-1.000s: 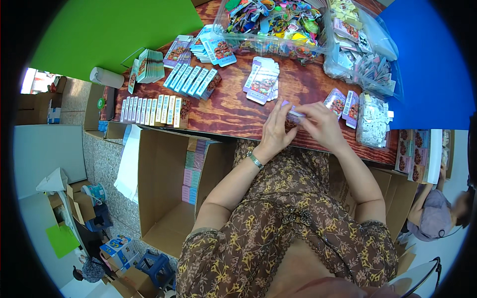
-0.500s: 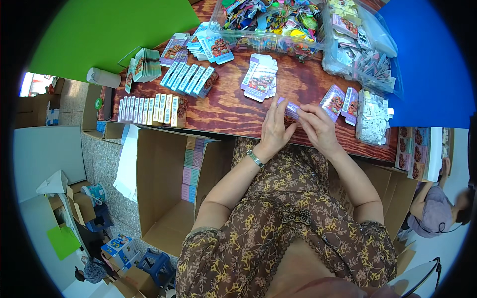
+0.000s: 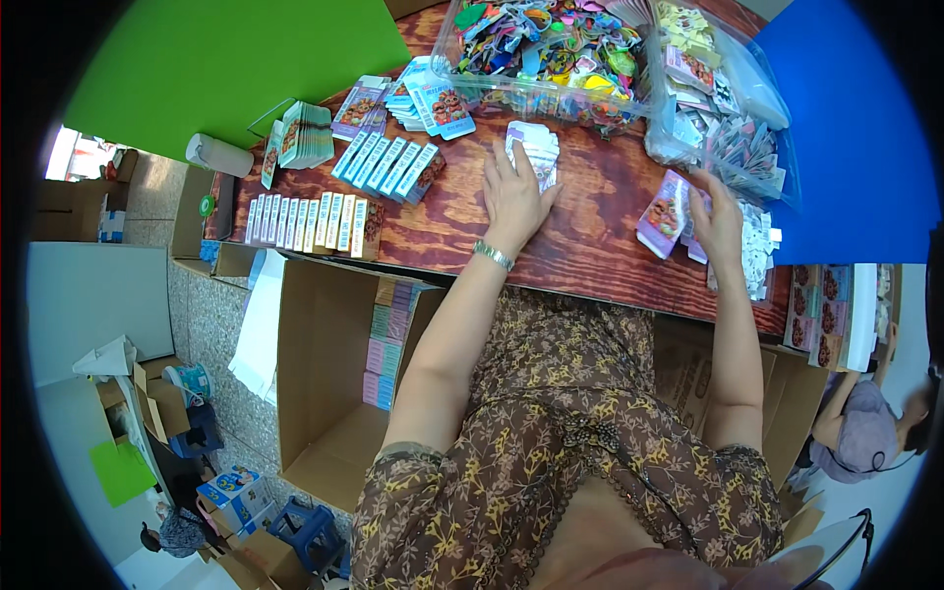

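My left hand (image 3: 516,202) lies with its fingers spread on a stack of flat, unfolded white-and-purple cartons (image 3: 537,147) in the middle of the table. To the right, my right hand (image 3: 723,221) is closed over a small purple box (image 3: 695,246), which its fingers partly hide. Just left of that hand is a purple box with a printed picture (image 3: 665,211). A clear tub of small white pieces (image 3: 757,251) stands beside the hand, partly covered by it.
At the left stand a row of pale boxes (image 3: 305,224) and a row of blue boxes (image 3: 383,167). Flat cards (image 3: 441,98) lie behind them. Clear tubs of colourful pieces (image 3: 551,54) and packets (image 3: 733,143) stand at the back. An open cardboard box (image 3: 324,364) is below the table edge.
My hands have parted from around the small purple box. The left moved left onto the flat carton stack; the right moved right with the box to the other purple boxes.
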The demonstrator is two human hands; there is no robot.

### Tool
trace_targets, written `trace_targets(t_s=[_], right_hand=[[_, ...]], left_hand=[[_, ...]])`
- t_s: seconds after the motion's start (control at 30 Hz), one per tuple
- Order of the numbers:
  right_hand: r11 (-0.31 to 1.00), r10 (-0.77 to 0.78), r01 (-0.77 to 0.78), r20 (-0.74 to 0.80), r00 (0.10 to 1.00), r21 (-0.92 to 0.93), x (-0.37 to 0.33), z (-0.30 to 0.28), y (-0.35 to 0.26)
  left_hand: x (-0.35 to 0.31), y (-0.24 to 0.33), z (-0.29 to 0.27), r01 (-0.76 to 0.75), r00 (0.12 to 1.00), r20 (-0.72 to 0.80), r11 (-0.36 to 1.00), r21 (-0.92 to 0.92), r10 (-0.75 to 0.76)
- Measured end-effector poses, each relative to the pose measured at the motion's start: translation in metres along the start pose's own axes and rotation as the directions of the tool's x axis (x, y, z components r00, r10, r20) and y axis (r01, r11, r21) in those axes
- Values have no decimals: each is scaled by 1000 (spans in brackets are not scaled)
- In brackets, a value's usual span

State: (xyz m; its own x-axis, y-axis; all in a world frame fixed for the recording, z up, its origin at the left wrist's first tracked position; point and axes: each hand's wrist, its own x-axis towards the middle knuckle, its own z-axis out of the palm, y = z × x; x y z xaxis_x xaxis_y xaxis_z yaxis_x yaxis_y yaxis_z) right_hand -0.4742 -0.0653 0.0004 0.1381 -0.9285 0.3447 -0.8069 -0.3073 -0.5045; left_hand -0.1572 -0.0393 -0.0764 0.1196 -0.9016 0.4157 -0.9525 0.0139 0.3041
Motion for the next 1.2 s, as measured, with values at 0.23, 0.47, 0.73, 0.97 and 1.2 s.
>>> trace_targets(t_s=[0.23,0.47,0.73,0.97,1.2], right_hand=[[973,-229,229,45,972,-2,-11,26,-52],[905,-292,263,38,956,335,-27,72,-92],[848,-354,342,-47,934,406,-51,84,-98],[833,-458,420,22,889,361,-56,62,-89],[824,-309,176,166,937,539,-46,40,-92]], left_hand=[[25,-13,11,127,962,247,991,-30,-116],[-15,21,-39,19,996,-64,846,-533,-62],[-72,42,-29,182,980,97,583,-792,-175],[-78,35,-29,-167,986,-107,752,-637,128],[-77,40,-34,-197,980,-142,718,-668,137]])
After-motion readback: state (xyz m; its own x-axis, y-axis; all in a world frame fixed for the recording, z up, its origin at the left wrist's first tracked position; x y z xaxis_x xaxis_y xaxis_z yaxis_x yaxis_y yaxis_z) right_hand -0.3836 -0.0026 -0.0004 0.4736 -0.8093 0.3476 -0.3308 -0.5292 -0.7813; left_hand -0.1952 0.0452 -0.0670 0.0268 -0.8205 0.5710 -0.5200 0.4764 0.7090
